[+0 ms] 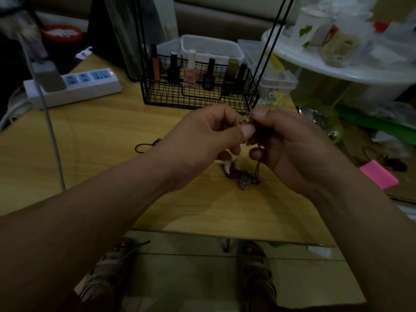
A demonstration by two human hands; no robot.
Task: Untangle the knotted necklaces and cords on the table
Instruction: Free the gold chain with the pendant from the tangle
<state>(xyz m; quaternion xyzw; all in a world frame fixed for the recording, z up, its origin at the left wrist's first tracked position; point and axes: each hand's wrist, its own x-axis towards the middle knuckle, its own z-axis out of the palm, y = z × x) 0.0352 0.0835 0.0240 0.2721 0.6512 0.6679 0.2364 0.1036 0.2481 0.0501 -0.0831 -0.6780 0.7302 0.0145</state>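
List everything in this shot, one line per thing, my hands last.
Table: one, light wood, under everything.
Basket: one, black wire, table's back centre.
Bottles: about six, black, pink, olive, orange, upright in the basket.
Power strip: one, white with blue sockets, table's left.
Cord loop: one, black, on the table left of the hands.
Chain heap: one, grey metal, on the table below the hands.
Pendant pieces: count unclear, brown and white, beside the heap.
Pad: one, pink, right of the table.
Necklace: one, gold-toned end, between both hands.
Left hand: pinches the necklace.
Right hand: pinches the necklace.
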